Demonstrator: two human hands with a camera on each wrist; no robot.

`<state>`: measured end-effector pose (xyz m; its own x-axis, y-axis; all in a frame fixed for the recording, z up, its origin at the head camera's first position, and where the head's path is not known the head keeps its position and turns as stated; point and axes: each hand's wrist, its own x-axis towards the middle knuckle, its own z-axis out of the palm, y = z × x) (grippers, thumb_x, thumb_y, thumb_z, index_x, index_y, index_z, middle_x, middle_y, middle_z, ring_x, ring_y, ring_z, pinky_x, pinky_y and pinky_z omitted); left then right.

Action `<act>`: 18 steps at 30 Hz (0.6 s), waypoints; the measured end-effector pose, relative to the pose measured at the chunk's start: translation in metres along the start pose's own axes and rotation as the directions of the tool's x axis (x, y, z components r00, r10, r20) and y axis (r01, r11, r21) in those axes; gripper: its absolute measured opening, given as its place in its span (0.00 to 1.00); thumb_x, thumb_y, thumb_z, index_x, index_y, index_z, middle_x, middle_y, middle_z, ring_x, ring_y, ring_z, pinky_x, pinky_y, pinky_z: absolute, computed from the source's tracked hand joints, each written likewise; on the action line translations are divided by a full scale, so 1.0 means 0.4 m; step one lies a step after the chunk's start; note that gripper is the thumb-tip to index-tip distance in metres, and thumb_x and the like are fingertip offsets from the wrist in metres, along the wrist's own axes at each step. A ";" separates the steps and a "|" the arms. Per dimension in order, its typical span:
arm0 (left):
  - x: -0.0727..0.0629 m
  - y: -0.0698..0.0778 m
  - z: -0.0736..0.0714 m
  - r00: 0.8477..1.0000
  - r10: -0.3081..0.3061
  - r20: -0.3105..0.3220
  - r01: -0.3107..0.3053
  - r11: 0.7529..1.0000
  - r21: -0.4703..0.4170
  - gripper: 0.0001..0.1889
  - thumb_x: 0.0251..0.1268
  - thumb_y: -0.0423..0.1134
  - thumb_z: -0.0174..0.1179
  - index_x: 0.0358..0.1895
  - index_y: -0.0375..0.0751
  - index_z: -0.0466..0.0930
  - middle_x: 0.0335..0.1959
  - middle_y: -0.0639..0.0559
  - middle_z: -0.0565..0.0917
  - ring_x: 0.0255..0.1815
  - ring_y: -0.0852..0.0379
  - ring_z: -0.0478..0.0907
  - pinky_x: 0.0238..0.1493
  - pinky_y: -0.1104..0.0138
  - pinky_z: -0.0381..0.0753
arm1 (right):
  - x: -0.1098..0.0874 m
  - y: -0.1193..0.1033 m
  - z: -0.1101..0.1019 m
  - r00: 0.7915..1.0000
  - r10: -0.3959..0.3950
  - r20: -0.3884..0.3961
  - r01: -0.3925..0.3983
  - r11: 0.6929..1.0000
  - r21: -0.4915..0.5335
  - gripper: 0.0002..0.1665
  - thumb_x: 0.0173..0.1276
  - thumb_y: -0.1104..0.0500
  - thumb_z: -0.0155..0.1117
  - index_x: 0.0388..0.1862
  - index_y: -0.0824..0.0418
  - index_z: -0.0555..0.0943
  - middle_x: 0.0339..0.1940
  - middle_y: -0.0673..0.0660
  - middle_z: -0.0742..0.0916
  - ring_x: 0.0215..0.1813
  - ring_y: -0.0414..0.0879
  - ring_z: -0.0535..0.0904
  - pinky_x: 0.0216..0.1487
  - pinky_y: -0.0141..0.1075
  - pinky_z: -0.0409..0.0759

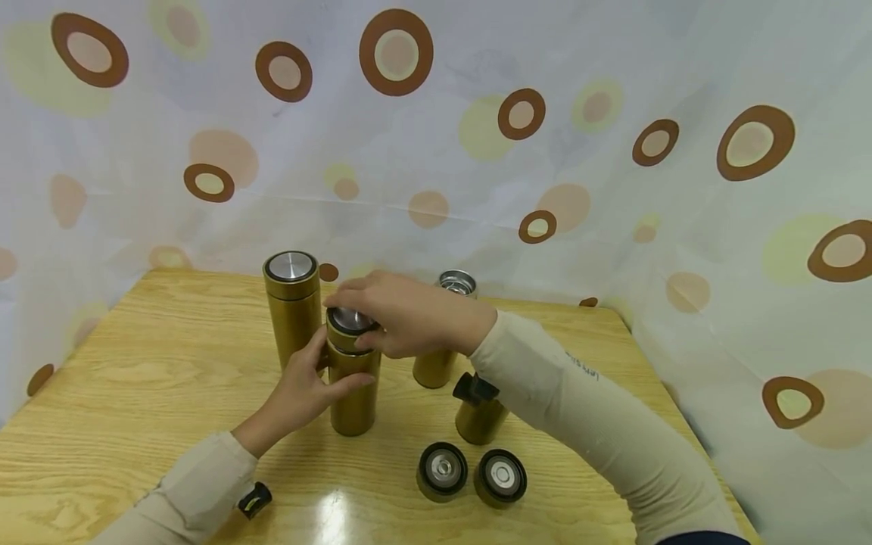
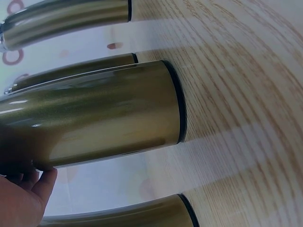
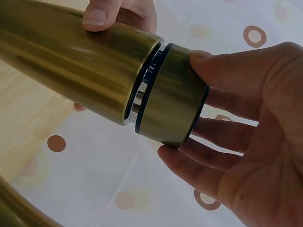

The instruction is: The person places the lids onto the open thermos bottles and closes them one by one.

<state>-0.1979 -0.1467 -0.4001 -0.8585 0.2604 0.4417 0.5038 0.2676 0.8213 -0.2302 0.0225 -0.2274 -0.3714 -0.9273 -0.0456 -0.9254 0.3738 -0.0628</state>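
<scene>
A gold thermos flask [image 1: 353, 405] stands upright on the table with my left hand [image 1: 300, 387] gripping its body, thumb across the front. From above, my right hand [image 1: 409, 312] holds the flask's lid [image 3: 173, 97] by its rim, thumb on one side and fingers on the other. A narrow gap between lid and body shows the shiny metal neck [image 3: 138, 97] in the right wrist view. The lid is slightly raised, and whether its thread is engaged I cannot tell. In the left wrist view, only some fingers [image 2: 45, 184] of the left hand appear against the body.
A lidded gold flask [image 1: 291, 322] stands behind left. Behind my right arm are an open flask [image 1: 434, 369] and another flask [image 1: 480, 424], its top hidden. Two upturned lids [image 1: 441, 471] lie at front right. A patterned sheet [image 1: 436, 166] hangs behind the wooden table [image 1: 170, 363].
</scene>
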 end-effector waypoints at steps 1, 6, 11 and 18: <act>0.000 0.000 0.000 1.000 -0.001 -0.001 0.001 1.000 0.002 0.34 0.57 0.34 0.69 0.65 0.42 0.62 0.57 0.48 0.79 0.53 0.57 0.78 0.52 0.60 0.80 | 0.001 0.001 0.002 1.000 0.006 0.000 -0.006 1.000 -0.006 0.30 0.65 0.60 0.67 0.65 0.64 0.71 0.56 0.54 0.81 0.55 0.46 0.77 0.65 0.38 0.68; 0.000 0.000 0.002 1.000 -0.003 -0.007 0.003 1.000 0.003 0.34 0.57 0.34 0.69 0.65 0.43 0.63 0.57 0.48 0.79 0.53 0.57 0.78 0.51 0.59 0.80 | -0.001 0.001 0.007 0.999 0.049 -0.011 -0.049 0.999 -0.008 0.31 0.65 0.55 0.67 0.65 0.64 0.71 0.56 0.54 0.81 0.54 0.46 0.77 0.63 0.38 0.68; 0.000 0.003 0.002 1.000 -0.007 -0.006 0.007 1.000 -0.001 0.35 0.56 0.35 0.70 0.66 0.44 0.62 0.58 0.48 0.78 0.53 0.57 0.78 0.51 0.60 0.80 | -0.005 -0.001 0.013 0.995 0.091 -0.051 -0.093 0.995 -0.037 0.31 0.65 0.51 0.67 0.63 0.63 0.73 0.55 0.54 0.82 0.52 0.46 0.77 0.59 0.38 0.71; -0.003 0.004 0.001 1.000 -0.010 0.004 0.010 1.000 -0.008 0.37 0.55 0.35 0.70 0.67 0.45 0.61 0.60 0.50 0.76 0.55 0.60 0.77 0.52 0.66 0.79 | -0.004 -0.014 0.028 0.977 0.162 -0.141 -0.179 0.976 -0.120 0.29 0.66 0.41 0.62 0.55 0.61 0.78 0.42 0.52 0.83 0.41 0.45 0.75 0.41 0.33 0.74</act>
<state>-0.1963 -0.1462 -0.3995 -0.8630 0.2619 0.4320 0.4945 0.2632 0.8284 -0.2237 0.0223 -0.2382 -0.5231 -0.8479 0.0863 -0.8461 0.5288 0.0664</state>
